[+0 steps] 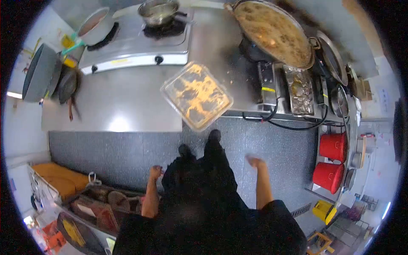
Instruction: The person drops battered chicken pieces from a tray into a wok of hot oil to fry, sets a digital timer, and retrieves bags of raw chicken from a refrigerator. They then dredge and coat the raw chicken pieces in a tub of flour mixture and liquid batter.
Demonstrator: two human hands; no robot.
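Sitting at the edge of the counter (136,93), your tub (214,117) is clear, rectangular and round-cornered, all blotchy orange with greyish patches. Your right hand (256,161) is kinda blurry but looks loosely spread, nothing in it; can't tell how tightly your left hand (156,172) is curled. Both are well apart from it.

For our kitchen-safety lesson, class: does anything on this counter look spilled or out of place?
Yes. The clear tray sits askew, its near corner appearing to jut past the front edge of the counter, which looks precarious. Small crumbs lie scattered beside it, apparently spilled.
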